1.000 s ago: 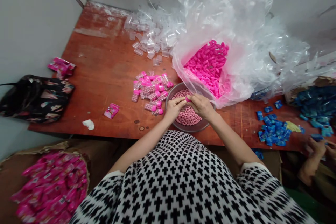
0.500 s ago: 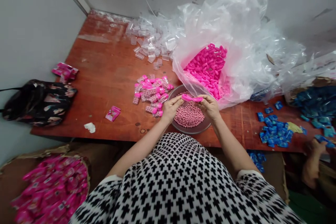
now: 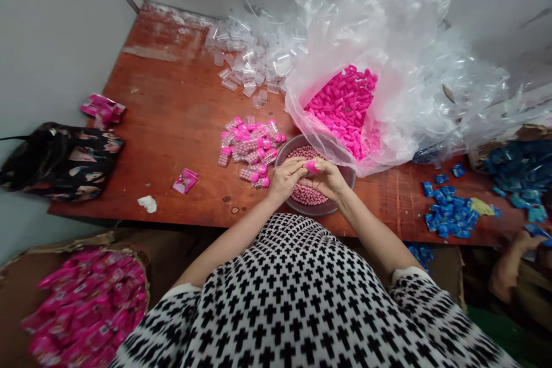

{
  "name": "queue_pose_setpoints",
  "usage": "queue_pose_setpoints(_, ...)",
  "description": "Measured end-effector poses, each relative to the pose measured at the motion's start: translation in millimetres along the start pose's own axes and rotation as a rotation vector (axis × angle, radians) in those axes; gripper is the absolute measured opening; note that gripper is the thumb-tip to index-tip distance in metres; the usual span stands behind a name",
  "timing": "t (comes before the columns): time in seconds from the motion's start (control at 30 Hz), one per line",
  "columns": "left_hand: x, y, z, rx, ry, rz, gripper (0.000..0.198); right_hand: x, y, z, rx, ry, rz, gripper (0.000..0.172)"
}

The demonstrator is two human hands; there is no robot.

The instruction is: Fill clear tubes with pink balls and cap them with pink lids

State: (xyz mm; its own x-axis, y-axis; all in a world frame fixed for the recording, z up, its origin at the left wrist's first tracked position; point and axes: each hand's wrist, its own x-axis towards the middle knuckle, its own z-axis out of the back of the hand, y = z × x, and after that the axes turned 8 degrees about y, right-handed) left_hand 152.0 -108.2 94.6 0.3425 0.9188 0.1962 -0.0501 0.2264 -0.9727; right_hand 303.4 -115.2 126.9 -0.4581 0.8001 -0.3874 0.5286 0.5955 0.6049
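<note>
Closer together than before, the left hand (image 3: 285,180) and right hand (image 3: 330,178) pinch a pink piece (image 3: 310,167). Beneath their grip sits a bowl (image 3: 292,146) of beads (image 3: 309,196).

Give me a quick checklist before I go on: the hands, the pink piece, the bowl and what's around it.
1. Pink piece held: ok, in the fingers of the right hand.
2. Left hand gripping it too: cannot tell; its fingers are close up against the piece.
3. Beads in the bowl: ok, many show below the hands.
4. Plastic bag apart from the bowl: not ok, its edge overlaps the bowl's far rim in this view.
5. More pink pieces on view: ok, a heap shows in the bag's open mouth.
6. Co-worker's hand apart from yours: ok, at the far right edge.
</note>
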Motion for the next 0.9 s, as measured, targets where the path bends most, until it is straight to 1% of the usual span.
queue_pose_setpoints(0.1,2.6,3.0,2.2,0.051,0.026,0.017,0.024,3.7,-5.3,-1.2,0.057,-0.043,0.035,0.012)
queue_pose_setpoints(0.17,4.3,6.1,5.9,0.061,0.027,0.047,0.025,6.5,-4.5,-2.5,0.054,-0.035,0.005,0.014)
queue_pose_setpoints(0.23,5.7,9.6,13.3,0.054,0.001,0.075,0.027,10.9,-0.7,-4.8,0.004,-0.003,-0.029,0.018)
queue_pose_setpoints(0.33,7.6,17.7,34.1,0.052,-0.101,0.131,0.031,24.0,7.6,-9.1,-0.11,0.05,-0.026,0.032)
queue_pose_setpoints(0.4,9.3,28.1,53.7,0.093,-0.186,0.18,0.033,40.1,12.8,-10.7,-0.203,0.043,0.009,0.039)
queue_pose_setpoints(0.43,10.1,35.2,64.2,0.141,-0.22,0.2,0.033,51.2,14.7,-10.8,-0.259,0.027,0.029,0.039)
queue_pose_setpoints(0.5,10.9,52.3,83.8,0.272,-0.253,0.226,0.032,80.5,17.2,-9.4,-0.401,-0.004,0.074,0.035)
queue_pose_setpoints(0.6,8.2,78.1,102.9,0.416,-0.273,0.258,0.034,142.2,19.3,-4.4,-0.707,-0.042,0.15,0.026)
queue_pose_setpoints(0.63,6.1,84.9,105.7,0.428,-0.276,0.266,0.034,166.4,20.2,-2.4,-0.851,-0.067,0.178,0.023)
queue_pose_setpoints(0.7,1.1,94.1,107.6,0.424,-0.268,0.272,0.034,216.8,23.3,0.8,-1.214,-0.146,0.215,0.021)
queue_pose_setpoints(0.73,-1.3,96.7,107.6,0.415,-0.26,0.269,0.033,241.6,25.5,2.0,-1.392,-0.176,0.21,0.023)
queue_pose_setpoints(0.77,-3.3,98.3,107.5,0.403,-0.255,0.268,0.032,265.4,27.9,3.0,-1.517,-0.196,0.197,0.027)
queue_pose_setpoints(0.83,-5.8,99.1,108.4,0.379,-0.262,0.268,0.03,308.2,33.3,4.4,-1.677,-0.198,0.159,0.034)
queue_pose_setpoints(0.9,-6.0,98.5,111.2,0.355,-0.278,0.268,0.029,342.8,38.7,6.9,-1.869,-0.139,0.113,0.04)
